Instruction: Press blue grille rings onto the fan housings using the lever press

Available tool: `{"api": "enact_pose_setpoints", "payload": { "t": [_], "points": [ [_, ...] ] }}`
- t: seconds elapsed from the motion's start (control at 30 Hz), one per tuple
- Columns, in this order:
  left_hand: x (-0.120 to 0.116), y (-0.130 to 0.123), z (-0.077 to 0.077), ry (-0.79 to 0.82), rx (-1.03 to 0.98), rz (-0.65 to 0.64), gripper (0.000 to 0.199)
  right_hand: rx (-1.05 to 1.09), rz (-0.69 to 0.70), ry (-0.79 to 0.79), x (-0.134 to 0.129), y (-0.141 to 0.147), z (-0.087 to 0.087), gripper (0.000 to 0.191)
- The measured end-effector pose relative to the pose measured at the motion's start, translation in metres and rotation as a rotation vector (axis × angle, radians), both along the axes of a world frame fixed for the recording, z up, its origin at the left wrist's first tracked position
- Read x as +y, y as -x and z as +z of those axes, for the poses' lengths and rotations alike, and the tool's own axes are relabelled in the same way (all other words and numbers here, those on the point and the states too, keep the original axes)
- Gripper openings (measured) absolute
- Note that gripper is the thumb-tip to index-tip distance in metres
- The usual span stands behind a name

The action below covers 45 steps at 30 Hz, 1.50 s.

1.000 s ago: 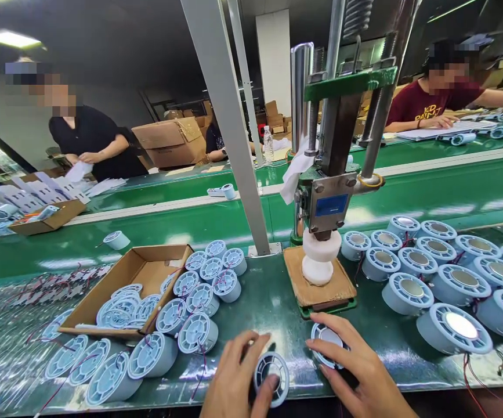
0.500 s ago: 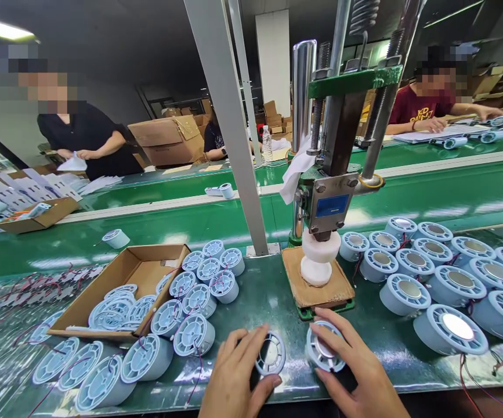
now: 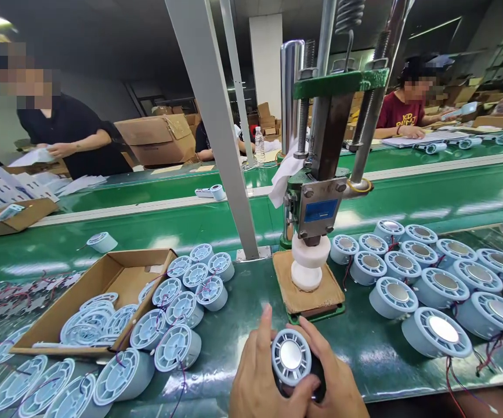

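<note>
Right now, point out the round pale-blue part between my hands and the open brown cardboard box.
Round pale-blue part (image 3: 290, 355), head view: on its silver centre disc.
Open brown cardboard box (image 3: 129, 281), head view: on bare floor.

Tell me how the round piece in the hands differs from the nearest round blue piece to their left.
Centre: the held piece has a smooth silver disc; the left piece shows blue ribs without one.
Support: the held piece sits between the left hand and right hand; the left piece rests on the green bench.
Shared: both have round, ribbed faces with pale rims.
</note>
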<state>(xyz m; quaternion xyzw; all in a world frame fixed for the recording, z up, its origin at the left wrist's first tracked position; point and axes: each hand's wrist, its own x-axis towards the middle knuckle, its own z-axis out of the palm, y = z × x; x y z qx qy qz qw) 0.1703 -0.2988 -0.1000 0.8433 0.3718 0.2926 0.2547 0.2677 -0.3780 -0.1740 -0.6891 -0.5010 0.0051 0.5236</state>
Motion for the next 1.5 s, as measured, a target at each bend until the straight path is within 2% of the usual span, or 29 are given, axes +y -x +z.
{"api": "enact_pose_setpoints", "payload": {
  "t": [0.13, 0.2, 0.27, 0.37, 0.43, 0.47, 0.53, 0.57, 0.63, 0.7, 0.77, 0.8, 0.83, 0.9, 0.97, 1.07, 1.13, 1.27, 1.4, 1.5],
  "points": [
    [0.007, 0.006, -0.002, -0.018, -0.026, -0.121, 0.092, -0.024, 0.018, -0.011, 0.001, -0.002, 0.001, 0.075],
    [0.009, 0.008, -0.005, -0.007, -0.037, -0.134, 0.092, -0.037, 0.022, -0.021, 0.001, -0.004, 0.002, 0.077],
    [0.01, 0.009, -0.011, 0.014, -0.045, -0.123, 0.091, -0.088, 0.047, -0.034, 0.0, -0.007, 0.002, 0.077],
    [0.007, 0.009, -0.025, 0.057, -0.069, -0.164, 0.073, -0.228, 0.107, -0.013, -0.002, -0.013, 0.003, 0.075],
    [0.004, 0.009, -0.035, 0.087, -0.103, -0.206, 0.06, -0.309, 0.164, 0.056, -0.006, -0.022, 0.012, 0.077],
    [0.004, 0.009, -0.037, 0.112, -0.12, -0.218, 0.057, -0.353, 0.198, 0.099, -0.009, -0.028, 0.022, 0.077],
    [0.007, 0.009, -0.033, 0.2, -0.127, -0.211, 0.058, -0.455, 0.247, 0.175, -0.014, -0.046, 0.056, 0.075],
    [0.011, 0.007, -0.027, 0.259, -0.114, -0.192, 0.058, -0.5, 0.227, 0.184, -0.017, -0.056, 0.082, 0.074],
    [0.022, -0.002, -0.004, 0.369, -0.079, -0.146, 0.057, -0.568, 0.087, 0.118, -0.019, -0.082, 0.147, 0.071],
    [0.037, -0.018, 0.023, 0.409, -0.082, -0.11, 0.053, -0.63, -0.115, -0.057, -0.014, -0.111, 0.223, 0.058],
    [0.051, -0.04, 0.045, 0.396, -0.157, -0.121, 0.051, -0.679, -0.284, -0.206, 0.001, -0.142, 0.295, 0.052],
    [0.056, -0.05, 0.052, 0.392, -0.207, -0.144, 0.049, -0.672, -0.371, -0.263, 0.012, -0.157, 0.326, 0.05],
    [0.061, -0.06, 0.057, 0.394, -0.253, -0.166, 0.047, -0.646, -0.433, -0.304, 0.026, -0.172, 0.351, 0.048],
    [0.068, -0.075, 0.059, 0.414, -0.317, -0.205, 0.043, -0.481, -0.416, -0.345, 0.056, -0.196, 0.382, 0.045],
    [0.071, -0.083, 0.056, 0.431, -0.346, -0.227, 0.044, -0.301, -0.31, -0.4, 0.083, -0.211, 0.391, 0.05],
    [0.07, -0.085, 0.051, 0.449, -0.398, -0.238, 0.051, -0.189, -0.217, -0.541, 0.103, -0.22, 0.384, 0.046],
    [0.069, -0.086, 0.051, 0.467, -0.432, -0.245, 0.053, -0.185, -0.205, -0.583, 0.104, -0.22, 0.379, 0.042],
    [0.07, -0.093, 0.048, 0.484, -0.492, -0.255, 0.052, -0.185, -0.195, -0.549, 0.097, -0.219, 0.379, 0.044],
    [0.069, -0.1, 0.037, 0.518, -0.567, -0.269, 0.059, -0.19, -0.199, -0.548, 0.099, -0.218, 0.382, 0.042],
    [0.064, -0.111, 0.031, 0.549, -0.602, -0.33, 0.062, -0.207, -0.211, -0.551, 0.101, -0.216, 0.382, 0.044]
  ]
}}
